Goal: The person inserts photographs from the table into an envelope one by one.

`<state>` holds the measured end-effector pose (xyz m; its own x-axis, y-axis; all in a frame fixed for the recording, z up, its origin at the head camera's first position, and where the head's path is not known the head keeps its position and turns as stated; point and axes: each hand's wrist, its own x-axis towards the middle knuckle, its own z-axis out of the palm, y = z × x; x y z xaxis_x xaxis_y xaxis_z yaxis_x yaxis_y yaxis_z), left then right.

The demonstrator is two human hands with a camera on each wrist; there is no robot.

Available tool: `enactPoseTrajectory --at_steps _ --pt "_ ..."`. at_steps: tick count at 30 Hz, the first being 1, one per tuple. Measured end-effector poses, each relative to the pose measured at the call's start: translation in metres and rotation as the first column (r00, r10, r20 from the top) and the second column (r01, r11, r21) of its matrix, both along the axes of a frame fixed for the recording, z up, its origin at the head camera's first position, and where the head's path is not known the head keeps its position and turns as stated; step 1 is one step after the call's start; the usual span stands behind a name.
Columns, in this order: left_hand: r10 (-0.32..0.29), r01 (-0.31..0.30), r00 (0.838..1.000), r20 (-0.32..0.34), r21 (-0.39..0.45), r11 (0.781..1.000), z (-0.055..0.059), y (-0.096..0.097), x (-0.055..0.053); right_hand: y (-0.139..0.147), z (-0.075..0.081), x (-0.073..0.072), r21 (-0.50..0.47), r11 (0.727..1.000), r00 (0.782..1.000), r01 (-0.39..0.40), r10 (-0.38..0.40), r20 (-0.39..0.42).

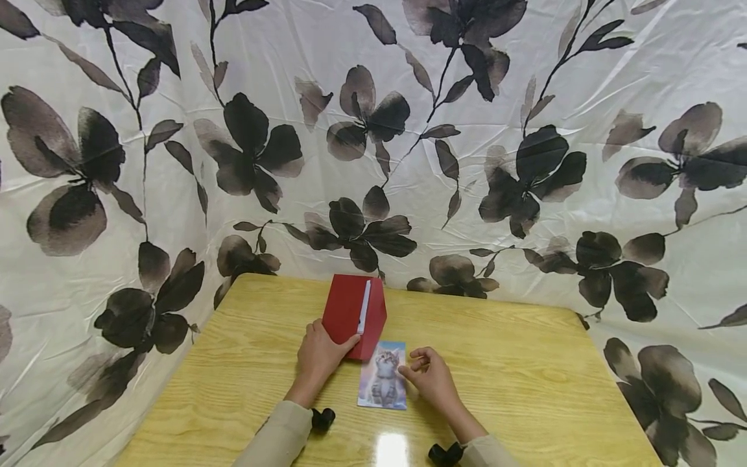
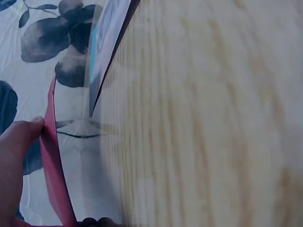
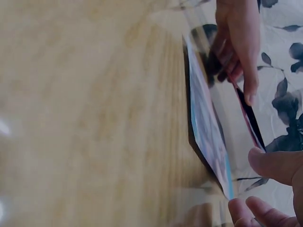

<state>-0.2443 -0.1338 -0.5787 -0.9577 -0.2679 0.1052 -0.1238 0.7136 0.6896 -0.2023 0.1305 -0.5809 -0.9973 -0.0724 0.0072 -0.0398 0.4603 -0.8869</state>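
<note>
My left hand [image 1: 320, 355] grips a red envelope [image 1: 344, 301] by its near end, the thumb lying across it. The envelope's flap points right, and a white strip of paper [image 1: 365, 308] shows at its opening. Below it lies a greeting card [image 1: 385, 383] with a kitten picture, its top left corner overlapped by the envelope in the head view. My right hand [image 1: 430, 376] is at the card's right edge with its fingers bent loosely. In the right wrist view, thumb and fingers [image 3: 272, 213] are apart, fingertips right at the card's corner.
The wooden table [image 1: 496, 363] carries the card. A floral cloth [image 1: 443, 162] hangs behind and along both sides of it. Each wrist wears a small black camera [image 1: 323, 419].
</note>
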Motion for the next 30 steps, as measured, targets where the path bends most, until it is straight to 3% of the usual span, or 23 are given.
enactPoseTrajectory --at_steps 8,15,30 --pt "-0.003 0.003 1.000 0.001 0.001 1.000 0.001 0.000 0.000 -0.003 -0.002 0.012 0.090 0.996 1.000 0.001 0.000 -0.006" --pt "0.006 -0.006 1.000 -0.007 0.000 1.000 0.001 -0.001 -0.002 -0.005 -0.004 0.012 0.167 0.986 1.000 0.000 -0.001 0.008" --pt "0.005 -0.005 1.000 0.003 0.007 1.000 -0.001 -0.001 -0.001 -0.014 -0.005 0.015 0.373 0.926 0.990 0.062 -0.008 -0.142"
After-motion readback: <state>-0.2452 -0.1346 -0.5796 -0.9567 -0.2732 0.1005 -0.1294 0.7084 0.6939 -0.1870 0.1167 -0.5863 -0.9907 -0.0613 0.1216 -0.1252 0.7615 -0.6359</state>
